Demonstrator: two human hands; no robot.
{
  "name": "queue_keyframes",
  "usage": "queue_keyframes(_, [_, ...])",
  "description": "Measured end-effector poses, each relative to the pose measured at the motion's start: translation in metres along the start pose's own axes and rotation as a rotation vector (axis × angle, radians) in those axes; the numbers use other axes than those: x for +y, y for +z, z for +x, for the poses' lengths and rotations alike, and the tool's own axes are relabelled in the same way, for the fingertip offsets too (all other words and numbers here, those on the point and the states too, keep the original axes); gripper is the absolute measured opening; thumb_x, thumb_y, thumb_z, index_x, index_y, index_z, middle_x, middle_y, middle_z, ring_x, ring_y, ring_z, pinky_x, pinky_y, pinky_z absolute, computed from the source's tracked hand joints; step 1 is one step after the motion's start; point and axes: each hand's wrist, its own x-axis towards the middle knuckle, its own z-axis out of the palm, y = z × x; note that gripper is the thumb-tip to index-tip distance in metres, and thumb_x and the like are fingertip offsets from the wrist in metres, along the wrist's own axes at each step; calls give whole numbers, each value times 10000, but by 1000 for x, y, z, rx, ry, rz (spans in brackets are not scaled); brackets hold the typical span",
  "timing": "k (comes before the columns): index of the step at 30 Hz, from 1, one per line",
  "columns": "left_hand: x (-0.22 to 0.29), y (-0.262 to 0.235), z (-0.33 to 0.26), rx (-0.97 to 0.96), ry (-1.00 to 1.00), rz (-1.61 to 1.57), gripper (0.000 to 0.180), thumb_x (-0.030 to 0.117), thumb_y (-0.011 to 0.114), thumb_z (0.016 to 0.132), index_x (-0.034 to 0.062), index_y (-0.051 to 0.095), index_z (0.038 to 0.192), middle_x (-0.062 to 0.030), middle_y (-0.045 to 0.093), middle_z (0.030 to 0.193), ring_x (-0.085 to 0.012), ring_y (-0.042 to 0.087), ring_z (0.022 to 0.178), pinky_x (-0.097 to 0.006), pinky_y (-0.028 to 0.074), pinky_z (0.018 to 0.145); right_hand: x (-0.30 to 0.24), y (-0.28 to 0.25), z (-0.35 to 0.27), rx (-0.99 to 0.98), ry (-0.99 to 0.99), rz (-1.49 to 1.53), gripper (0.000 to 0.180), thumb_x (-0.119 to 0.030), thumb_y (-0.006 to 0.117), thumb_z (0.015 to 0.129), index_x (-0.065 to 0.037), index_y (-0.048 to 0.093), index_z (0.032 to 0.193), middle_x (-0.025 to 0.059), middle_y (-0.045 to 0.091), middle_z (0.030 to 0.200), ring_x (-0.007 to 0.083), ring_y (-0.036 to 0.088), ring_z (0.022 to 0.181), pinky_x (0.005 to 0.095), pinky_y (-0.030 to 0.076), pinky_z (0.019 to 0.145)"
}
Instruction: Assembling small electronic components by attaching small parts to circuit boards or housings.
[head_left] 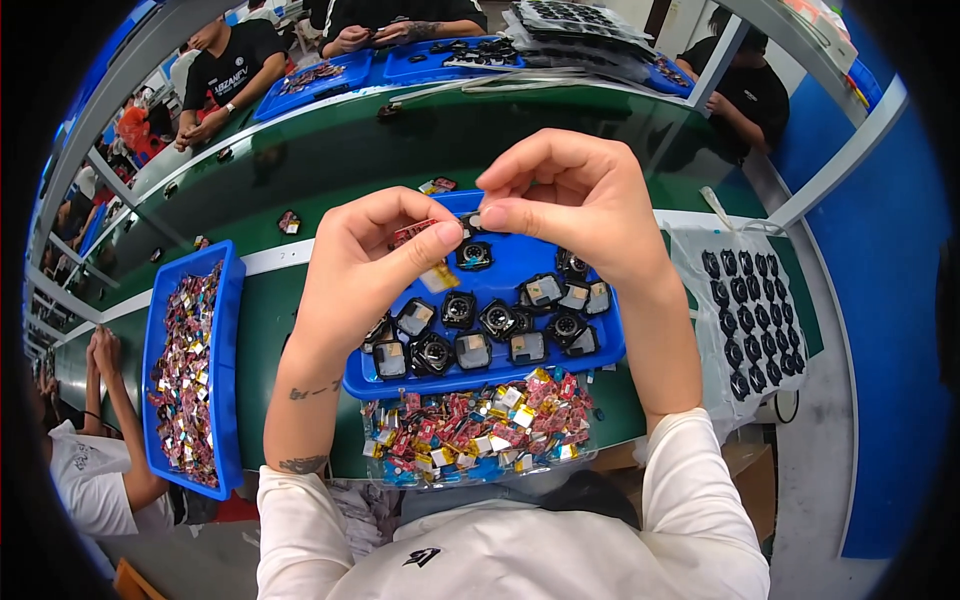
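Note:
Above the blue tray [480, 383], my left hand [375, 260] pinches a small red circuit board [412, 232] between thumb and fingers. A yellow-taped piece [438, 278] shows just below that hand. Facing it, my right hand [575, 195] has its fingers curled toward the thumb. A small grey part shows at the right thumb tip; whether the fingers grip it is unclear. Black square watch cases [458, 310] lie in the tray, some with round sensor backs up, others showing grey insides [473, 350].
A clear container of red boards and yellow-taped pieces [485, 430] sits nearest me. Another blue tray [235, 400] of similar parts stands left. On the right, black watch parts lie in rows on a white sheet [700, 330]. Co-workers sit across the green bench [330, 170] and at left.

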Motion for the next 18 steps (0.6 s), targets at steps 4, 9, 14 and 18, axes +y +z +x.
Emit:
queue_keyframes(4, [-2,0,0,-7,1,-38,135,94,681,821,-16,644,892,-15,634,817,-47,567,749,-178,449,669,4,0,1,-44,14,158,131,-53,701,786,9,631,877,44,640,801,83,612,739,209,501,676])
queue_keyframes(9, [-4,0,1,19,30,-33,133,96,680,822,-14,657,893,-13,639,804,-44,566,743,-178,446,661,9,7,1,-68,52,245,132,-51,668,815,2,596,913,28,615,825,74,586,754,207,485,685])
queue_keyframes(14, [-7,2,3,12,-38,-44,129,100,676,824,-11,656,886,-14,638,802,-48,570,747,-180,440,653,14,12,0,-112,52,199,141,-72,630,847,-14,538,935,36,596,847,77,549,728,215,467,621])
queue_keyframes(18, [-9,-3,4,49,8,-14,128,108,673,825,-7,655,877,-10,635,800,-47,567,745,-177,440,659,11,13,1,-7,1,53,118,-75,636,840,11,603,915,32,619,821,75,577,762,206,481,660])
